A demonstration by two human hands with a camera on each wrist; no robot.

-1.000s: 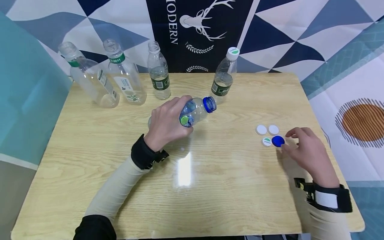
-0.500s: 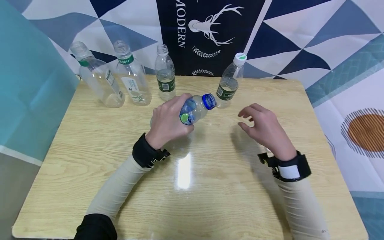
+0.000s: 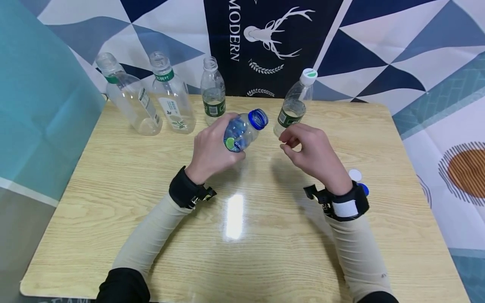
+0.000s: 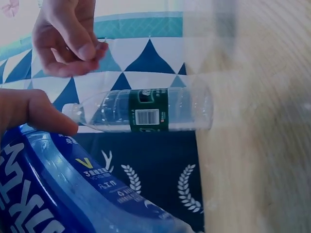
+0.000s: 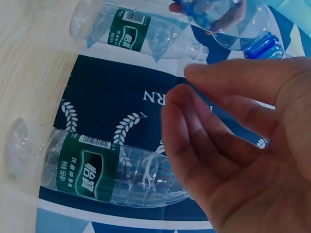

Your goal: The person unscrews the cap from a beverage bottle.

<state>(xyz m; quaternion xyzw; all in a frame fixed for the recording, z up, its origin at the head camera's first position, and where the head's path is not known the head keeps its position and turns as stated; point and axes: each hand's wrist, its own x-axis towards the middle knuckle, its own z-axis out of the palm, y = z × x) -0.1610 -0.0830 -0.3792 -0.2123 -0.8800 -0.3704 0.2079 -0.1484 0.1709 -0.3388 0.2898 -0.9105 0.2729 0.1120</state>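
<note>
My left hand (image 3: 216, 147) grips a clear plastic bottle (image 3: 246, 128) with a blue label. The bottle is uncapped and tilted, its blue-ringed mouth pointing to the upper right. In the left wrist view its blue label (image 4: 73, 189) fills the lower left. My right hand (image 3: 308, 149) hovers to the right of that bottle with fingers loosely bent. Nothing shows between its thumb and fingertips in the right wrist view. Just behind this hand stands a white-capped bottle (image 3: 293, 105) with a green label, its base partly overlapped by the fingers.
At the back left stand two large uncapped bottles, one leftmost (image 3: 130, 101) and one beside it (image 3: 174, 103). A small uncapped green-labelled bottle (image 3: 213, 90) is behind my left hand. A white cap (image 3: 355, 175) and a blue cap (image 3: 365, 189) lie by my right wrist, partly hidden.
My right hand has moved left from beside the caps to near the white-capped bottle. The held bottle's mouth has risen slightly in my left hand.
</note>
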